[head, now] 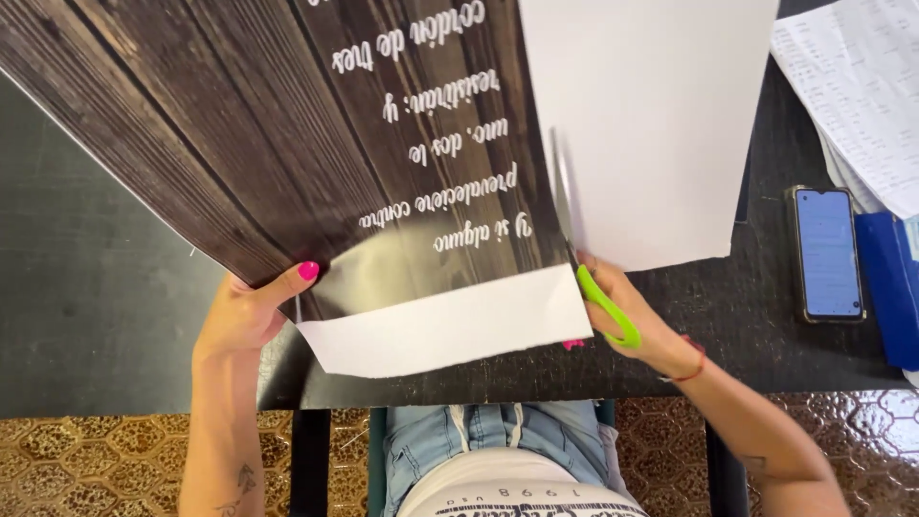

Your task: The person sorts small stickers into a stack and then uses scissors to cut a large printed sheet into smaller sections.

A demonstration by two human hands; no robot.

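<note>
The right hand (637, 321) is closing green-handled scissors (584, 268) on the dark poster (316, 144); blades are pointing toward frame top. At lower left, the left hand (251, 311) is pinching the poster's edge.

The large glossy dark wood-print poster (287, 144) covers most of the black tabletop (86, 306). Left of the poster, bare tabletop lies open. Right of the poster, a black smartphone (828, 254), a blue folder (890, 287) and white printed sheets (862, 86) crowd the edge.

The single head-worn camera looked steeply down from close above the black table (96, 287). It faced forward over the person's lap, with patterned floor (105, 450) along the lower edge.
</note>
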